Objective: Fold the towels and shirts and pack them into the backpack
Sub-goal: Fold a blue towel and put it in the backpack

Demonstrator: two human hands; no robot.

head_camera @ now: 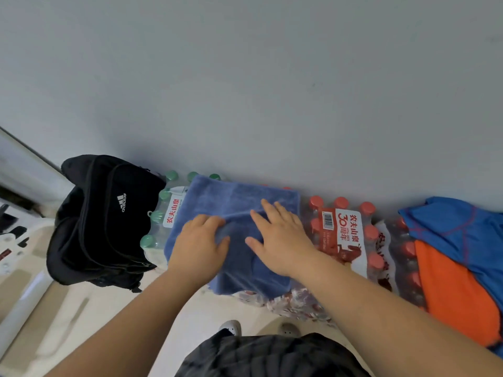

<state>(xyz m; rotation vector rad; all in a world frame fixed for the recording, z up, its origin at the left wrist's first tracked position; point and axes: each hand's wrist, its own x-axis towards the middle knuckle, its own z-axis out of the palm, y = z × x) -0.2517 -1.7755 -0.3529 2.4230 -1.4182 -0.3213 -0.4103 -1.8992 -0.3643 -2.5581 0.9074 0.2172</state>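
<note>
The packs of bottles (351, 235) along the wall serve as the work surface. The black backpack (100, 219) stands at their left end, looking zipped. Two shirts, blue (457, 229) and orange (451, 289), lie unfolded at the right end. The blue towel (234, 202) lies between them on the packs, already folded to a rough square.

The right hand (280, 235) lies flat on it, fingers straight and spread. The left hand (200, 246) rests beside it, fingers bent onto a ridge of cloth; whether they pinch it, I cannot tell.

The step looks like smoothing the towel's fold. Next, probably another fold, or opening the backpack and carrying the towel left.
</note>
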